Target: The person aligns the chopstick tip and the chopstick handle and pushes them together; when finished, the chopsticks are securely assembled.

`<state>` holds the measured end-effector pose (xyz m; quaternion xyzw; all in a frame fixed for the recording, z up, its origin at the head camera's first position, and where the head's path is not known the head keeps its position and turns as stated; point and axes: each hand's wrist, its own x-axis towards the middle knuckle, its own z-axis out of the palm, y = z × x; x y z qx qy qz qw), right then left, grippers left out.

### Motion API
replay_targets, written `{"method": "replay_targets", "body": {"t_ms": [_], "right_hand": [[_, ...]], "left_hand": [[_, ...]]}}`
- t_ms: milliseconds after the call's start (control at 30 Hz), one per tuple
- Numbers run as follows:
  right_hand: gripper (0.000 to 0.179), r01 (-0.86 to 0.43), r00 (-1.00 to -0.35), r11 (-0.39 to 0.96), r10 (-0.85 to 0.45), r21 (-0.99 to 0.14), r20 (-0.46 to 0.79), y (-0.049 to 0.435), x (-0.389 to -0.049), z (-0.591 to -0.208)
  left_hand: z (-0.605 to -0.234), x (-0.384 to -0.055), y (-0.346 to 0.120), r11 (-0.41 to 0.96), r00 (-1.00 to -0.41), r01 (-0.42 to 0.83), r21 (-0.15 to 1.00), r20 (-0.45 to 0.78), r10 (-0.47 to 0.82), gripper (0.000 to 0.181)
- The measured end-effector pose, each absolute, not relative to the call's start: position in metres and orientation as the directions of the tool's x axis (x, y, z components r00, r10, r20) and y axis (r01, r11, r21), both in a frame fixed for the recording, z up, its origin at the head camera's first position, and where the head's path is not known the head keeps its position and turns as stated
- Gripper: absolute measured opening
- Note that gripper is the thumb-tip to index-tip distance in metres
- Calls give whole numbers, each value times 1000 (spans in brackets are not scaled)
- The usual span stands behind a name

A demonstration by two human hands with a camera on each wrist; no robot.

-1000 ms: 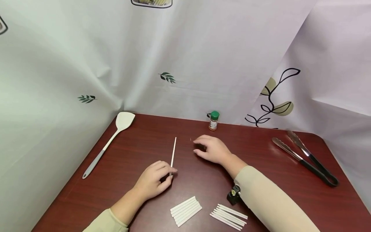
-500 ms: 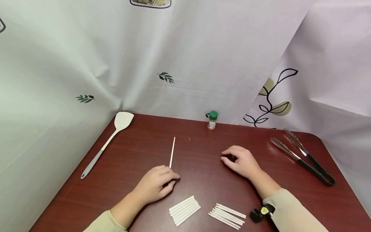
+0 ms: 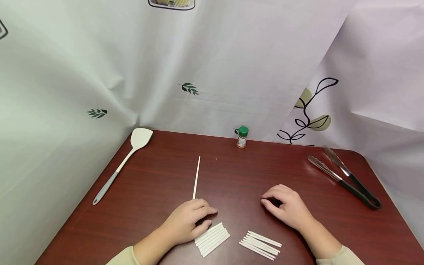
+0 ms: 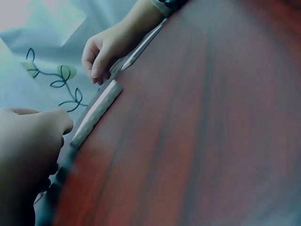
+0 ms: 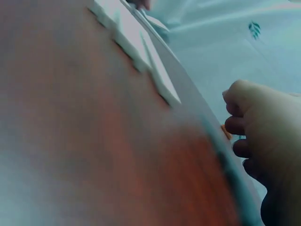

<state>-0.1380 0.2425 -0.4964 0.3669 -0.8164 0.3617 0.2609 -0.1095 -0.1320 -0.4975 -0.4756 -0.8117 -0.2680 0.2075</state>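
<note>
My left hand (image 3: 190, 222) lies loosely curved, palm down, with nothing visible in its grasp. Its thumb overlaps the top corner of a tidy row of short white sticks (image 3: 212, 241), and its knuckles meet the near end of a long thin white stick (image 3: 197, 178) in the head view. Off to the right, my right hand (image 3: 288, 208) rests near the table with fingers loosely curled and no object showing. A second, more fanned-out group of white sticks (image 3: 260, 246) lies between the hands, nearer the front. The right wrist view shows the right hand (image 5: 270, 127) beyond these sticks (image 5: 136, 44).
A white spatula with a grey handle (image 3: 123, 162) lies along the left edge of the dark red table (image 3: 232, 173). At the back stands a green-capped spice jar (image 3: 242, 137). Metal tongs with black handles (image 3: 346, 180) spread open at right. Printed cloth (image 3: 212, 66) hangs behind.
My right hand has drawn back from the table's middle toward the near right. My left hand has slid down and right, off the long stick toward the left group of sticks.
</note>
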Motion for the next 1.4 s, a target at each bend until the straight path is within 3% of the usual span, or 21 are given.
{"method": "replay_targets", "body": {"t_ms": [167, 267, 400, 500, 633, 900, 1067, 1200, 1400], "right_hand": [[34, -797, -593, 417, -405, -436, 696, 232, -114, -499], [27, -811, -583, 357, -414, -464, 699, 223, -99, -504], [18, -816, -578, 325, -441, -479, 687, 216, -81, -508], [27, -804, -594, 361, -455, -472, 664, 215, -74, -508], [40, -803, -595, 392, -485, -449, 641, 217, -72, -506], [36, -797, -603, 408, -558, -445, 569, 217, -70, -504], [40, -831, -556, 375, -577, -411, 598, 215, -73, -506], [37, -837, -548, 363, -571, -410, 611, 216, -74, -509], [32, -794, -608, 402, -547, -456, 576, 215, -71, -508]], "left_hand": [[-500, -102, -125, 423, -487, 869, 256, 589, 644, 28], [-502, -98, -123, 450, -525, 847, 282, 571, 631, 28], [-504, -94, -120, 499, -586, 808, 314, 525, 617, 37], [-505, -92, -116, 527, -612, 788, 318, 502, 611, 45], [-504, -90, -112, 535, -624, 778, 329, 507, 595, 43], [-504, -89, -116, 502, -597, 799, 332, 541, 593, 24], [-504, -90, -117, 490, -585, 807, 329, 556, 590, 20], [-504, -88, -116, 489, -603, 795, 359, 556, 573, 18], [-502, -85, -111, 485, -674, 738, 468, 539, 505, 19]]}}
